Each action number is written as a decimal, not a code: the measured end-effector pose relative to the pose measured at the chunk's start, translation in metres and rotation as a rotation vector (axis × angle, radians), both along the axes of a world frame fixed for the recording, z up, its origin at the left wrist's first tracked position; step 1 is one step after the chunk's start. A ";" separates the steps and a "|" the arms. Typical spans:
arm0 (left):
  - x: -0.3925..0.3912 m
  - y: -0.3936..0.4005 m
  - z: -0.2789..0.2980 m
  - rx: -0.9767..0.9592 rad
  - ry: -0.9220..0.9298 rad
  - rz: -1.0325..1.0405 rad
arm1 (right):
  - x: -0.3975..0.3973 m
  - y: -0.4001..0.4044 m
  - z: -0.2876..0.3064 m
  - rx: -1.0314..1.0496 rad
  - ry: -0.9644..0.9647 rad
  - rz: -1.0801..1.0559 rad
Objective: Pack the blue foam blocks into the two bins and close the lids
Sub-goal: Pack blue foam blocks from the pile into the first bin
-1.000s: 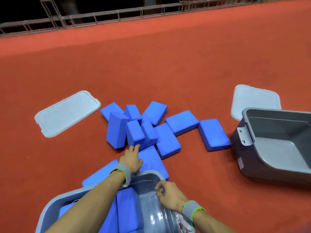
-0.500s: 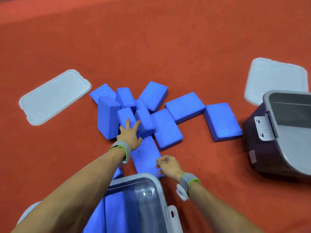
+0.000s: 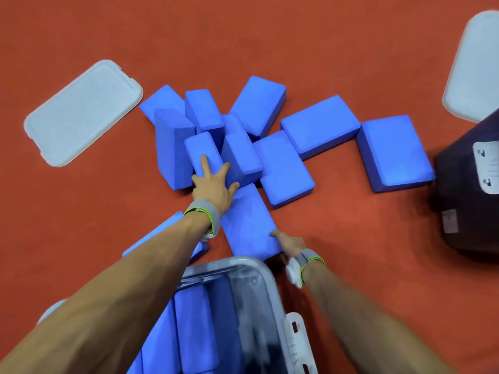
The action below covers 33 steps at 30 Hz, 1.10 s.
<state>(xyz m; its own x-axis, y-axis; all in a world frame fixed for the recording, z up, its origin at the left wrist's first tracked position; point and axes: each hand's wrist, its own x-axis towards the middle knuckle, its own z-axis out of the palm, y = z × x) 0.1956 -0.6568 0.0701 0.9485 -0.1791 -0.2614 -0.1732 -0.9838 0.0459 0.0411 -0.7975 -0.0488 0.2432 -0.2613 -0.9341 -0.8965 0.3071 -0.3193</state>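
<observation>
The near bin [image 3: 272, 290], part-filled, sits just under both hands. Beyond its rim a flat blue block [image 3: 248, 222] lies long axis running away. The right hand [image 3: 290, 242] pinches its near corner; the left hand [image 3: 213, 184], fingers spread, rests on a smaller block [image 3: 202, 149].

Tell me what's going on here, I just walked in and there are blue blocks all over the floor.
A person is packing blue foam blocks into bins. The near bin already holds several blocks standing side by side. The left hand reaches into the pile on the red floor, fingers spread on one block. The right hand grips the corner of a flat block beside the bin. The dark bin stands to the right. Both lids lie off on the floor.
</observation>
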 end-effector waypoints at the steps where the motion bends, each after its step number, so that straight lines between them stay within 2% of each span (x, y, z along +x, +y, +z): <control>1: 0.001 0.003 -0.001 -0.018 -0.021 -0.004 | -0.005 0.001 -0.009 0.040 -0.011 -0.017; 4: 0.003 0.017 -0.002 -0.115 -0.067 -0.009 | -0.013 0.008 -0.029 0.114 -0.039 -0.156; 9: -0.003 0.042 0.007 -0.234 -0.106 0.049 | -0.004 0.021 0.001 0.149 -0.085 -0.271; 11: -0.005 0.050 0.013 -0.267 -0.122 0.057 | -0.006 0.020 -0.002 0.172 -0.102 -0.266; 14: -0.009 0.063 0.031 -0.280 -0.149 0.024 | -0.010 0.015 -0.002 0.199 -0.167 -0.140; 16: -0.012 0.073 0.044 -0.291 -0.187 0.023 | -0.007 0.013 0.008 0.131 -0.252 -0.037; 18: -0.017 0.083 0.061 -0.333 -0.237 0.052 | -0.001 0.014 0.041 -0.043 -0.302 0.048; 21: -0.026 0.099 0.089 -0.419 -0.310 0.117 | 0.004 0.010 0.071 -0.192 -0.353 0.039; 25: -0.055 0.116 0.130 -0.538 -0.373 0.178 | 0.011 -0.003 0.062 -0.336 -0.525 0.004; 29: -0.095 0.123 0.162 -0.661 -0.428 0.155 | -0.012 0.017 0.191 -0.488 -0.610 -0.007; 33: -0.142 0.125 0.188 -0.741 -0.506 0.114 | -0.044 0.025 0.257 -0.660 -0.694 0.019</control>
